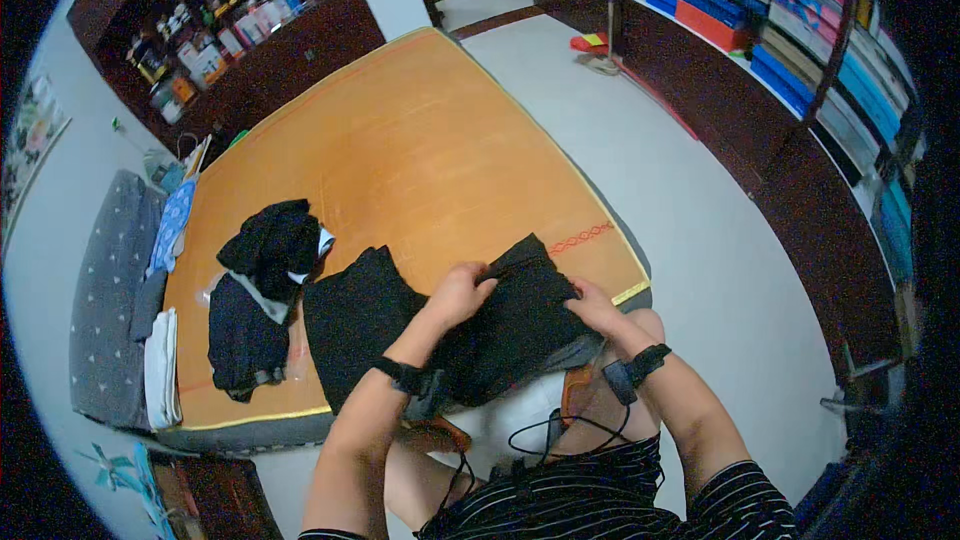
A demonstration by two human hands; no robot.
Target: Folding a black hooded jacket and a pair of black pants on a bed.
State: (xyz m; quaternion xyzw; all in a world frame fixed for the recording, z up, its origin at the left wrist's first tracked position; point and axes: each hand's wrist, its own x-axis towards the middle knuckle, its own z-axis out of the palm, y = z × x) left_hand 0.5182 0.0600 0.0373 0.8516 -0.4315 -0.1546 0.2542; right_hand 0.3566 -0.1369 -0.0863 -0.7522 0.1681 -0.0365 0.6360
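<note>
Black garments lie at the near edge of a bed covered with an orange-tan mat [420, 142]. My left hand [459, 294] grips the upper edge of a black cloth garment [517, 315], thumb against the fabric. On the same garment's right edge, my right hand [594, 307] pinches the cloth. The garment spreads between both hands and hangs toward my knees. Left of it, another black cloth part [360, 315] lies on the mat; whether it is the same garment I cannot tell. Further left is a heap of dark clothes [262, 262] with grey and white parts. Both wrists wear black straps with small devices.
A grey patterned cushion or headboard [112, 300] and a folded white cloth [163, 371] line the left end. Bottles crowd a dark shelf [232, 52] at the back left. Right of the bed are pale floor [720, 240] and shelves of boxes [712, 22]. Black cords hang near my lap.
</note>
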